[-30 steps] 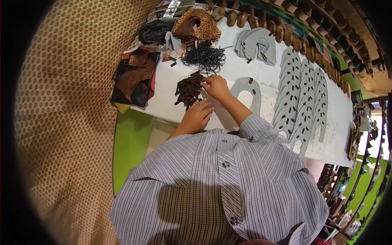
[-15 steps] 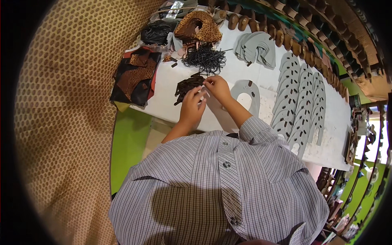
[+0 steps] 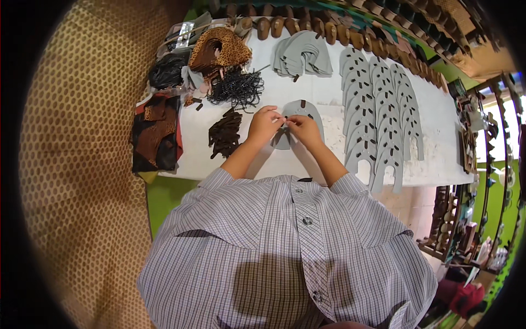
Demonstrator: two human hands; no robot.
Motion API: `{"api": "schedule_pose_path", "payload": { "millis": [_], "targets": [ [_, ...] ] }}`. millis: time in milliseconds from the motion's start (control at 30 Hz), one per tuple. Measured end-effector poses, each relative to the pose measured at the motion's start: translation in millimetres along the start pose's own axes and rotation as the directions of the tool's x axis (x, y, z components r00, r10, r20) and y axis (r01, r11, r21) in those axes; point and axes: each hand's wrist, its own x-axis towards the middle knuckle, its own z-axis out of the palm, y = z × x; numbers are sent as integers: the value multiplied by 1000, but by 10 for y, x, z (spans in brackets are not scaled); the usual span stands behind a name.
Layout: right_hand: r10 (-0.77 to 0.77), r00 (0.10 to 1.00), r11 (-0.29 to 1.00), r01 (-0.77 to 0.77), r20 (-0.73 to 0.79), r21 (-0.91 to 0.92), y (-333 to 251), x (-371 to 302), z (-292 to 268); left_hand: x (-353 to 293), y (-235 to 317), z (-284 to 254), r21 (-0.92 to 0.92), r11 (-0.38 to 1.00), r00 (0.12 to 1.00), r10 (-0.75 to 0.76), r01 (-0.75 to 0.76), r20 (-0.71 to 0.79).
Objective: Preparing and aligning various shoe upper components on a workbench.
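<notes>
A grey U-shaped piece (image 3: 315, 114) lies on the table in front of me, with small dark brown strips on its curved end. Over its left side my left hand (image 3: 265, 127) is closed in a pinch. My right hand (image 3: 306, 131) pinches from the other side, and the fingertips of both hands nearly meet. A small dark strip (image 3: 285, 122) shows between them, mostly covered by the fingers. Left of my left hand sits a pile of dark brown strips (image 3: 224, 134).
Overlapping rows of grey U-shaped pieces (image 3: 360, 118) with strips lie to the right. Further back are stacked grey pieces (image 3: 301, 55), a black tangle of cords (image 3: 235, 89), leopard-print pieces (image 3: 219, 46) and a row of wooden shoe lasts (image 3: 290, 24). Dark and leopard-print scraps (image 3: 156, 134) lie left.
Both hands have moved from beside the pile of strips to over the grey piece. My left hand's fingers, spread before, are now pinched. The view has shifted, so the table sits further left.
</notes>
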Motion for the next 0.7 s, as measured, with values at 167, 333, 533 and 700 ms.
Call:
{"api": "schedule_pose_path", "payload": {
  "millis": [167, 333, 533, 700],
  "targets": [
    [-100, 973, 968, 47, -208, -246, 91, 86, -382, 314, -26, 261, 375, 920, 993, 97, -115, 67],
    [-171, 943, 874, 12, -285, -485, 255, 175, -441, 424, 41, 321, 536, 844, 993, -41, -24, 110],
    [-143, 964, 851, 3, -225, -526, 284, 315, -394, 442, 8, 380, 543, 839, 993, -87, 31, 78],
    [-67, 983, 819, -44, -172, -572, 247, 402, -388, 458, 56, 389, 555, 828, 989, -138, 81, 61]
  ]
}}
